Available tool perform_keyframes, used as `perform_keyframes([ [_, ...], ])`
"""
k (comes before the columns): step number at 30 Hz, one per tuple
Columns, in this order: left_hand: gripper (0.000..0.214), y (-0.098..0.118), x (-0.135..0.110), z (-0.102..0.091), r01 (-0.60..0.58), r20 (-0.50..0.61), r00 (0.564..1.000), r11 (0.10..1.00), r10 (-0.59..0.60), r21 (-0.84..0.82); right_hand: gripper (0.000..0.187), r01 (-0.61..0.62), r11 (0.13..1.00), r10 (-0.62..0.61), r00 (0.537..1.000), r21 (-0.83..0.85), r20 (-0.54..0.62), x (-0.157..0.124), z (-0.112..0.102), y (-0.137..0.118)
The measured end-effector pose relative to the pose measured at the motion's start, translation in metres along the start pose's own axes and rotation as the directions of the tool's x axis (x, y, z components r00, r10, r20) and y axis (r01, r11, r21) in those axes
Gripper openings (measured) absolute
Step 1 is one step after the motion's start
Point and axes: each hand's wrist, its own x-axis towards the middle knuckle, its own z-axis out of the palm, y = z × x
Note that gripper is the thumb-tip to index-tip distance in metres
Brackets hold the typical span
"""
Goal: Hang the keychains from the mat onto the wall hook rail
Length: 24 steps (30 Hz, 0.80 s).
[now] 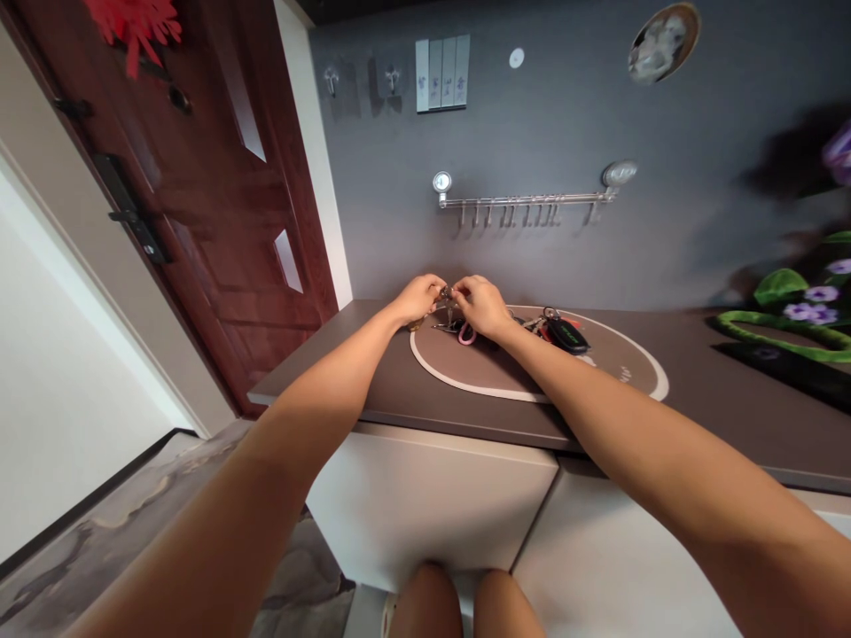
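My left hand (420,299) and my right hand (481,304) meet above the far left part of an oval brown mat (479,372) with a pale rim. Between their pinched fingertips is a small metal key ring (446,292), and what look like keys hang under it. Its details are too small to make out. Just below my right hand a pink loop (467,335) lies on the mat. To the right of that hand rests a black key fob (567,334) among more keys and something red.
The mat lies on a dark brown countertop (386,381) over white cabinets (425,496). On the grey wall behind is a metal rail with hooks (525,200). Purple flowers (821,301) and a green looped band stand at the right. A dark red door (232,221) is at the left.
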Motion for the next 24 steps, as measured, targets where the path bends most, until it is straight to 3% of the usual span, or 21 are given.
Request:
perform_keyframes([
  [5, 0.020, -0.002, 0.000, 0.000, 0.005, 0.000, 1.000, 0.995, -0.005, -0.099, 0.014, -0.147, 0.978, 0.153, 0.988, 0.151, -0.030, 0.002, 0.000, 0.004],
  [11, 0.022, 0.001, 0.000, 0.001, 0.001, 0.046, 0.999, 0.988, 0.006, -0.155, 0.012, -0.211, 0.939, 0.226, 0.974, 0.273, -0.027, 0.004, -0.001, 0.006],
  [19, 0.022, 0.007, -0.001, -0.002, -0.106, 0.001, 0.994, 0.991, 0.106, -0.079, 0.016, -0.134, 0.945, 0.158, 0.986, 0.300, -0.058, 0.006, -0.007, 0.007],
  [24, 0.025, 0.016, -0.006, -0.003, -0.225, -0.085, 0.969, 0.971, 0.232, 0.082, 0.017, -0.122, 0.936, 0.151, 0.987, 0.330, -0.062, 0.006, -0.010, 0.004],
])
